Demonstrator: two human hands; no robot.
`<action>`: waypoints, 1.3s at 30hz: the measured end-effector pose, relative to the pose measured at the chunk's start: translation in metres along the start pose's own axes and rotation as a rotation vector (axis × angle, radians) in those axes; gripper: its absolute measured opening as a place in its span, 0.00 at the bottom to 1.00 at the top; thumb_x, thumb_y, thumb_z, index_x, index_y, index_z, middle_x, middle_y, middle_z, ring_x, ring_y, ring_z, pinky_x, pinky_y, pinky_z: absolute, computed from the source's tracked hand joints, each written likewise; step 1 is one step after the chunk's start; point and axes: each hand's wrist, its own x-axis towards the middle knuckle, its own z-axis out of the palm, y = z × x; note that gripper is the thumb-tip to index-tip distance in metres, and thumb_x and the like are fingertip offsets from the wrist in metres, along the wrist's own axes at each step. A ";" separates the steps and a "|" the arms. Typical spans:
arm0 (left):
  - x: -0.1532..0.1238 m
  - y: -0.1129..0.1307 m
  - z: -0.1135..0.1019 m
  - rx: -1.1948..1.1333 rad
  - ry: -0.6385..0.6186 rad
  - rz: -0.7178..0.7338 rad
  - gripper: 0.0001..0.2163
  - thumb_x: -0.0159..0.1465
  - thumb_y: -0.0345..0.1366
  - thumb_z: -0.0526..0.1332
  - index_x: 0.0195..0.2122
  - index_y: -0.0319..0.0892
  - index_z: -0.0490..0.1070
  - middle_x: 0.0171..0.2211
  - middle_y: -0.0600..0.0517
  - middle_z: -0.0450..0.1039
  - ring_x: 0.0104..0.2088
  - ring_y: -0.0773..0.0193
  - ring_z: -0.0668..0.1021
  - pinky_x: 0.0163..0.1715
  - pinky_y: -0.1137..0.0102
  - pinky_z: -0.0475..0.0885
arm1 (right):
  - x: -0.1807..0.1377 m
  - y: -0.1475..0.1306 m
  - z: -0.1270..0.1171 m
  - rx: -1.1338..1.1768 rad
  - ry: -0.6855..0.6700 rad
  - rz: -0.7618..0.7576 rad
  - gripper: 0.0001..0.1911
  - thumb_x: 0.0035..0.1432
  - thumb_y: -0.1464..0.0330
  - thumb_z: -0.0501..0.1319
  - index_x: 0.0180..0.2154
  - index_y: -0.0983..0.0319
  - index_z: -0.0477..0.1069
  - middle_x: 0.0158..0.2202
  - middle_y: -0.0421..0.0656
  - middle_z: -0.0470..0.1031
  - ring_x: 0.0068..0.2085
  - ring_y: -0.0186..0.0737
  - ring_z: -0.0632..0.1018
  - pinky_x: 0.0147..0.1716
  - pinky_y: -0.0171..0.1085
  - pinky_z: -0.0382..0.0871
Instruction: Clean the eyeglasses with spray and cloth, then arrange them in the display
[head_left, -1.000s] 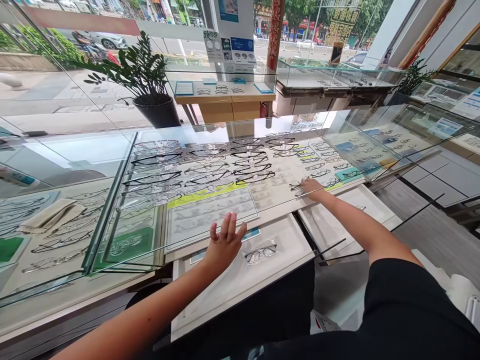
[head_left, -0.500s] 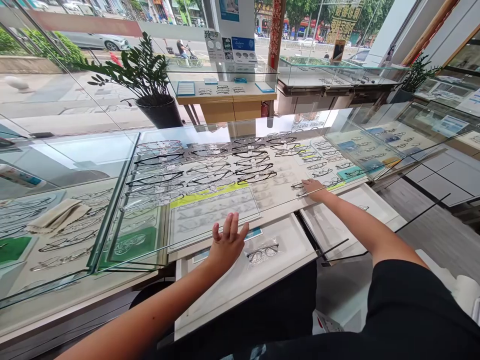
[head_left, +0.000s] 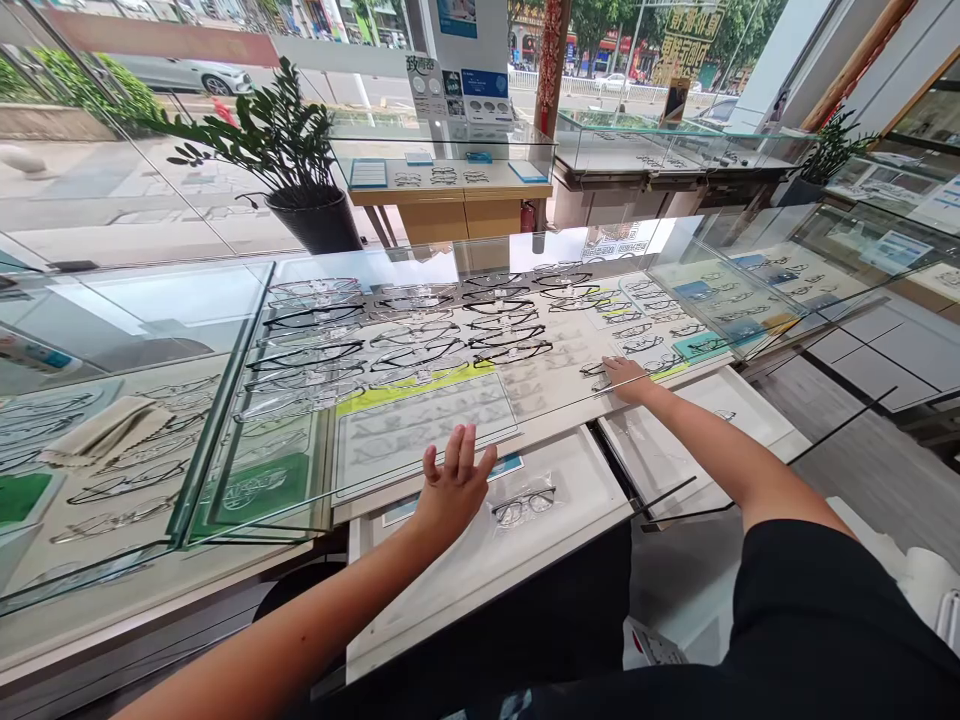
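Observation:
My left hand (head_left: 456, 485) rests at the front edge of the glass display case (head_left: 420, 475), fingers stretched and spread, with nothing held. Below it, an opened drawer (head_left: 570, 545) holds a pair of dark-framed eyeglasses in a clear bag (head_left: 523, 506). Farther right, my right hand (head_left: 628, 380) reaches into the case, its fingers closed at the end of a pair of eyeglasses (head_left: 594, 369) lying on the shelf. Several rows of eyeglasses (head_left: 420, 350) stand to the left of that hand, and more frames (head_left: 637, 335) lie just beyond it.
A second drawer (head_left: 667, 450) stands open under my right forearm. At left lie a folded beige cloth (head_left: 105, 430) and a green tray (head_left: 255, 495). Beyond the case are a potted plant (head_left: 311, 205) and another glass showcase (head_left: 450, 170).
The view has shifted very slightly. Both hands stay in nearly the same places, and the eyeglasses by my right hand show no clear movement.

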 end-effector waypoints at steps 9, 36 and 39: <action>-0.006 0.002 0.004 -0.017 -0.015 -0.031 0.35 0.56 0.25 0.74 0.66 0.45 0.74 0.83 0.27 0.57 0.89 0.41 0.44 0.84 0.39 0.31 | -0.006 -0.007 -0.010 -0.010 0.032 0.030 0.31 0.70 0.70 0.60 0.71 0.64 0.77 0.78 0.57 0.72 0.76 0.65 0.71 0.71 0.56 0.71; -0.002 0.005 0.000 -0.032 -0.012 -0.044 0.32 0.56 0.24 0.74 0.63 0.44 0.75 0.83 0.27 0.57 0.89 0.43 0.42 0.84 0.41 0.30 | -0.008 -0.012 -0.017 0.060 -0.061 0.024 0.34 0.70 0.69 0.63 0.75 0.57 0.74 0.75 0.53 0.78 0.74 0.64 0.76 0.69 0.58 0.74; -0.003 0.005 0.001 -0.049 -0.013 -0.054 0.35 0.56 0.24 0.74 0.66 0.45 0.75 0.83 0.28 0.57 0.89 0.43 0.43 0.84 0.41 0.30 | -0.007 -0.014 -0.018 0.069 -0.073 0.027 0.35 0.70 0.71 0.62 0.76 0.56 0.73 0.76 0.51 0.77 0.75 0.63 0.75 0.70 0.58 0.75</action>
